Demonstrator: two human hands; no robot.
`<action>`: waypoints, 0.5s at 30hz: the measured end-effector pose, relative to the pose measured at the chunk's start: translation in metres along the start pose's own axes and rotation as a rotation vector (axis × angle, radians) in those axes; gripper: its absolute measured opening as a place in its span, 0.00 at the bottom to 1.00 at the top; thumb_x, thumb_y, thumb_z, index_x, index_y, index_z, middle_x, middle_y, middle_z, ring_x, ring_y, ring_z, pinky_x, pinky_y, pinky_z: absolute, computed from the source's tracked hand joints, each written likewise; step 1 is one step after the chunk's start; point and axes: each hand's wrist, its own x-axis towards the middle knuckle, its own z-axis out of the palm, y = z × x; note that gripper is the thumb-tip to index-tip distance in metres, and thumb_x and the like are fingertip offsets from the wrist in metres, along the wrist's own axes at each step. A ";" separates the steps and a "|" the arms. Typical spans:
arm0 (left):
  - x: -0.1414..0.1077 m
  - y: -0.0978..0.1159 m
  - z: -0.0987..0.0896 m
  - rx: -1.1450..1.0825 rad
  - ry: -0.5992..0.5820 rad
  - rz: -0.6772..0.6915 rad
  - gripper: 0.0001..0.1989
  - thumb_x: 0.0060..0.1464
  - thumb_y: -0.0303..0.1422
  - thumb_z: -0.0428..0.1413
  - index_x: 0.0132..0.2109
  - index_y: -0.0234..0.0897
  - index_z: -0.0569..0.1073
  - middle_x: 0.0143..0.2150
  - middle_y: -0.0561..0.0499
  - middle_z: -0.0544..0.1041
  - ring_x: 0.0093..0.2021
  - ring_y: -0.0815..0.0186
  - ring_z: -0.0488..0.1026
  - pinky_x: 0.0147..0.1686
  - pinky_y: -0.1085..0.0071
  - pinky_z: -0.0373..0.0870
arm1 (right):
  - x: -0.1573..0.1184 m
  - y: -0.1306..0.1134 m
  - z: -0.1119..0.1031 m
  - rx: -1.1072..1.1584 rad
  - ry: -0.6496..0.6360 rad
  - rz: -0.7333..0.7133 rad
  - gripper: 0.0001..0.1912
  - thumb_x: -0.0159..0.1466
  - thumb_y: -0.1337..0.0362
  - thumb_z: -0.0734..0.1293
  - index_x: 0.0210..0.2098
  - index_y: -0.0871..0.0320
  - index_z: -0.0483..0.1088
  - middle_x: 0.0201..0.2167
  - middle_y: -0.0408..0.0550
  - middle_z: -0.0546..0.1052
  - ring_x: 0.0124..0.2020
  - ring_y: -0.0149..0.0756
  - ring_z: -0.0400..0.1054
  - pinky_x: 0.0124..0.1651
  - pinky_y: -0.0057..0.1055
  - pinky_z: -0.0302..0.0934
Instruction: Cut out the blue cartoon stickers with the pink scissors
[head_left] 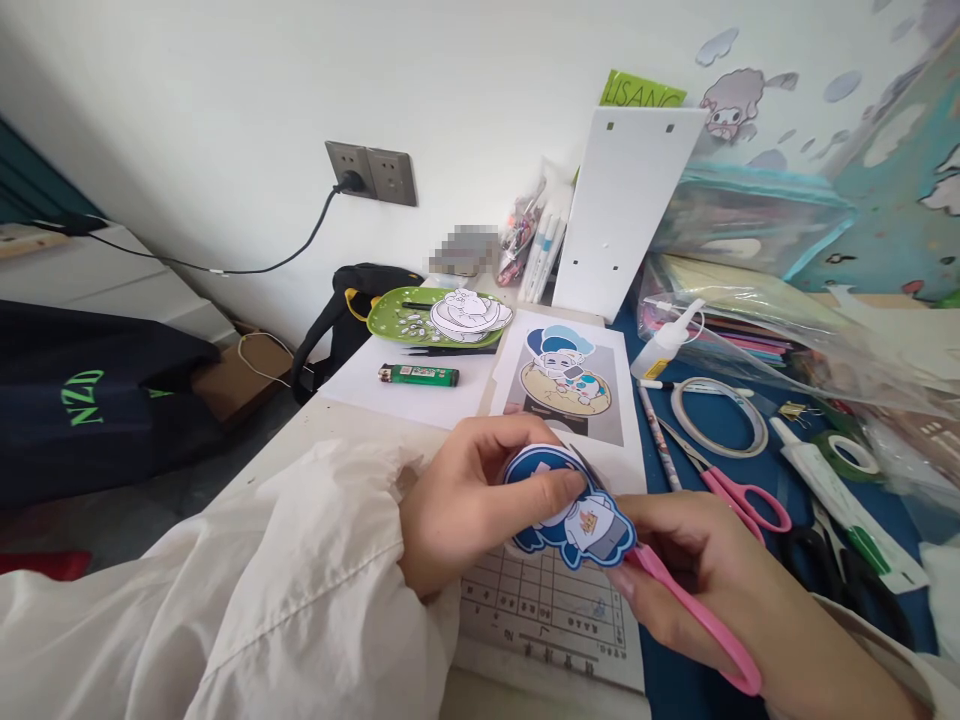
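Note:
My left hand [480, 495] pinches a blue-edged paper cartoon cutout [574, 515], its thumb lying across the front of the figure. In my right hand [705, 575] is a pair of pink-handled scissors [694, 615]. Their blades lie mostly behind the cutout, with a bit of metal visible at its upper edge. Under both hands lies a printed form sheet [547, 620]. Just beyond them is a white sheet with a printed picture of cartoon figures [566, 385].
A green lighter [418, 375] lies on white paper, near a green tray [390, 320] with paper pieces. To the right are a second pair of pink scissors [750, 497], black scissors [825, 560], a glue bottle [666, 345], a tube [847, 500] and a tape roll [847, 453].

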 end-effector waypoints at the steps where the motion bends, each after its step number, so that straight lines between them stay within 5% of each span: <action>1: 0.000 0.000 0.000 0.000 -0.002 -0.002 0.09 0.47 0.30 0.60 0.24 0.32 0.70 0.20 0.56 0.68 0.20 0.75 0.62 0.19 0.79 0.58 | 0.000 0.000 0.000 -0.008 0.001 -0.005 0.07 0.56 0.67 0.66 0.31 0.59 0.77 0.20 0.43 0.66 0.24 0.33 0.59 0.23 0.26 0.61; 15: 0.000 -0.001 -0.002 0.007 -0.011 -0.017 0.10 0.47 0.31 0.61 0.24 0.32 0.69 0.20 0.55 0.68 0.21 0.74 0.61 0.20 0.79 0.58 | -0.002 -0.004 -0.003 -0.120 -0.056 0.036 0.07 0.57 0.71 0.61 0.26 0.58 0.70 0.22 0.41 0.60 0.23 0.29 0.51 0.23 0.26 0.53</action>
